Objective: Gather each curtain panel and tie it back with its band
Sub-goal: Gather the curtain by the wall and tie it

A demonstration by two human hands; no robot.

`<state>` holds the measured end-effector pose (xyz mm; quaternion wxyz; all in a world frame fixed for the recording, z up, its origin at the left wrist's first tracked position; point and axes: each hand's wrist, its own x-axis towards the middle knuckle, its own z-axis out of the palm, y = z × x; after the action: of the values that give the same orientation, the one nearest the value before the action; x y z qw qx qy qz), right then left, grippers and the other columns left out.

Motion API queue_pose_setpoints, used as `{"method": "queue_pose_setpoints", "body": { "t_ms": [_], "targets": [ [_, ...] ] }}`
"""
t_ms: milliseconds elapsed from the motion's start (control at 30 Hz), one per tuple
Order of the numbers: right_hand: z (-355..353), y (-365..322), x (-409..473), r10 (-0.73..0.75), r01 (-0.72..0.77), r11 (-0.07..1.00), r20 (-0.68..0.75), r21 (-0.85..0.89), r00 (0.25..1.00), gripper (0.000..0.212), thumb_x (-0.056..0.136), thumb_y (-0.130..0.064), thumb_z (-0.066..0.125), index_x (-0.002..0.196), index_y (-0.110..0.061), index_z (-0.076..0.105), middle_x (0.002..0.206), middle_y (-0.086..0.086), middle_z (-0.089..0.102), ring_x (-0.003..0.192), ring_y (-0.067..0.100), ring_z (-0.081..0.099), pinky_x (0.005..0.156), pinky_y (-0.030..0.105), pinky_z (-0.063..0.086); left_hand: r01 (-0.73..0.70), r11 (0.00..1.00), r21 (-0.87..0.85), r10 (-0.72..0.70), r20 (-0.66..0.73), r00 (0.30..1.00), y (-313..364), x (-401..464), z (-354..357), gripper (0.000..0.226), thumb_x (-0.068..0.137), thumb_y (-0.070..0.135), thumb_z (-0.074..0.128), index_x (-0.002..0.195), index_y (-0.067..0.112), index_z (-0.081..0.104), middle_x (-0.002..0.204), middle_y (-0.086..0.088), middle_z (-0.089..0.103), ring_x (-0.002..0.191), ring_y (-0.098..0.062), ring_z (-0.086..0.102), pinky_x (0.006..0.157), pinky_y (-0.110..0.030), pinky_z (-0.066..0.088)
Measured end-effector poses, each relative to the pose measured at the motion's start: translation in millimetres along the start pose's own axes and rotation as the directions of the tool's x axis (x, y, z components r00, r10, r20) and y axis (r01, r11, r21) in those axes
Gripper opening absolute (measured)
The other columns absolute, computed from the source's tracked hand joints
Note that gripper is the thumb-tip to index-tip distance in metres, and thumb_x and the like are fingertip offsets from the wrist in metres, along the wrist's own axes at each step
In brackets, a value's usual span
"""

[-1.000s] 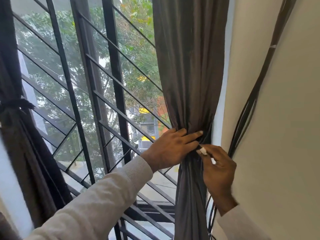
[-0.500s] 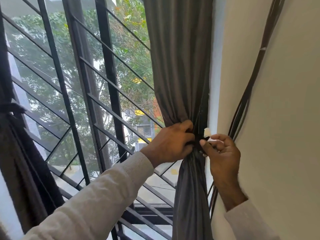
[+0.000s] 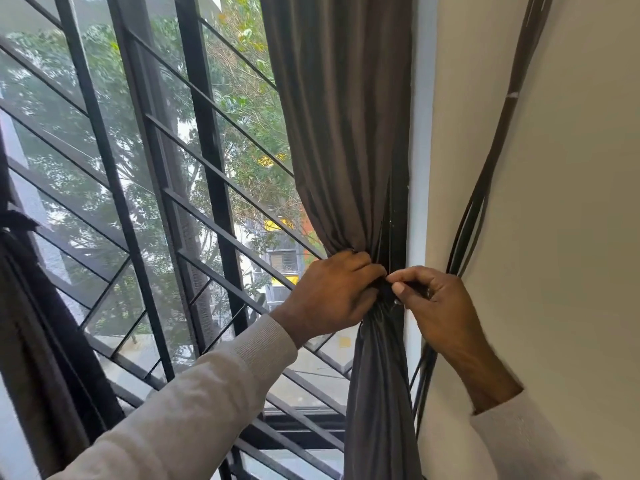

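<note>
The right curtain (image 3: pixel 349 140) is bunched at its waist beside the wall (image 3: pixel 554 237), and the dark band (image 3: pixel 385 289) there is mostly hidden under fingers. The left hand (image 3: pixel 332 292) clamps the gathered folds; the right hand (image 3: pixel 433 303) pinches the band's end between thumb and forefinger. At far left, the other curtain (image 3: pixel 24 306), already tied, is cut off by the frame. Cables (image 3: pixel 498 150) run down the wall.

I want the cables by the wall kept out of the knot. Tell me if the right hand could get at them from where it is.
Probably yes. The right hand is beside the black cables, which run just behind its knuckles, with nothing between them. But its fingers are pinched on the band at the gathered curtain, so it must let go first.
</note>
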<state>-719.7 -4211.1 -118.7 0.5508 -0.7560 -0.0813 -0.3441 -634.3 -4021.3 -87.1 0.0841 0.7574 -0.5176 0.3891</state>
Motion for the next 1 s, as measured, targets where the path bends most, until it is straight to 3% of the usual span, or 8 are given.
{"method": "queue_pose_setpoints", "body": {
  "t_ms": [167,233,333,400,467,600,767,1000],
  "targets": [
    [0,3,5,0.027,-0.020,0.998,-0.126,0.061,0.992,0.017,0.087,0.001,0.083,0.093,-0.007,0.070,0.079,0.007,0.074,0.068,0.011,0.070,0.067,0.017,0.059,0.166,0.928,-0.332,-0.144,0.090,0.986,0,3,1,0.022,0.095,0.034,0.064,0.099,0.016,0.075,0.094,0.000,0.058,0.084,-0.022,0.061,0.073,-0.046,0.055],
    [1,6,8,0.040,-0.035,0.998,-0.122,0.043,0.992,0.016,0.086,-0.001,0.084,0.093,-0.007,0.071,0.078,0.009,0.074,0.066,0.011,0.070,0.065,0.016,0.057,0.338,0.755,-0.562,-0.218,0.271,0.937,-2,8,0,0.021,0.092,0.036,0.071,0.088,0.016,0.076,0.098,-0.005,0.059,0.093,-0.027,0.063,0.085,-0.053,0.055],
    [1,5,14,0.076,-0.066,0.992,-0.092,0.107,0.993,0.014,0.088,0.000,0.082,0.091,-0.011,0.073,0.078,0.020,0.072,0.068,0.025,0.069,0.063,0.024,0.060,0.508,0.369,-0.779,-0.172,0.480,0.860,-5,12,-10,0.003,0.093,0.021,0.075,0.091,0.018,0.074,0.111,-0.007,0.065,0.113,-0.026,0.064,0.114,-0.052,0.047],
    [3,1,18,0.108,-0.096,0.977,-0.049,0.192,0.993,0.014,0.089,0.002,0.079,0.090,-0.010,0.071,0.078,0.024,0.070,0.068,0.027,0.069,0.061,0.029,0.060,0.529,0.258,-0.808,-0.105,0.521,0.847,-9,10,-14,0.012,0.091,0.005,0.077,0.102,0.010,0.074,0.119,-0.010,0.062,0.119,-0.026,0.063,0.117,-0.047,0.045],
    [5,-4,22,0.171,-0.169,0.953,0.018,0.253,0.985,0.011,0.091,0.003,0.076,0.093,-0.006,0.069,0.080,0.024,0.070,0.072,0.027,0.070,0.059,0.031,0.059,0.479,0.353,-0.804,-0.071,0.487,0.871,-8,9,-16,0.025,0.084,-0.001,0.084,0.107,0.008,0.076,0.121,-0.007,0.060,0.117,-0.025,0.063,0.111,-0.043,0.050],
    [7,-3,27,0.273,-0.307,0.899,0.147,0.313,0.951,0.014,0.093,0.005,0.072,0.092,-0.008,0.067,0.082,0.016,0.070,0.081,0.035,0.070,0.064,0.035,0.055,0.391,0.524,-0.757,-0.117,0.391,0.913,0,5,-20,0.023,0.082,0.019,0.090,0.097,0.032,0.077,0.111,0.004,0.061,0.107,-0.017,0.064,0.100,-0.037,0.053],
    [1,0,23,0.182,-0.215,0.936,0.139,0.280,0.973,0.017,0.096,0.005,0.069,0.091,-0.011,0.072,0.078,0.010,0.073,0.076,0.028,0.069,0.064,0.035,0.056,0.299,0.661,-0.689,-0.082,0.329,0.941,-5,1,-22,0.020,0.091,0.019,0.087,0.095,0.034,0.074,0.114,0.002,0.060,0.110,-0.022,0.062,0.102,-0.048,0.052],
    [3,-4,-1,-0.111,0.117,0.992,0.140,-0.037,0.984,0.015,0.088,-0.030,0.079,0.102,-0.031,0.080,0.093,-0.016,0.079,0.092,0.004,0.074,0.081,0.011,0.055,0.448,0.549,-0.706,-0.187,0.418,0.889,-7,-8,-8,0.018,0.093,0.025,0.077,0.110,0.019,0.074,0.128,-0.003,0.056,0.128,-0.031,0.057,0.115,-0.058,0.047]
  ]
}}
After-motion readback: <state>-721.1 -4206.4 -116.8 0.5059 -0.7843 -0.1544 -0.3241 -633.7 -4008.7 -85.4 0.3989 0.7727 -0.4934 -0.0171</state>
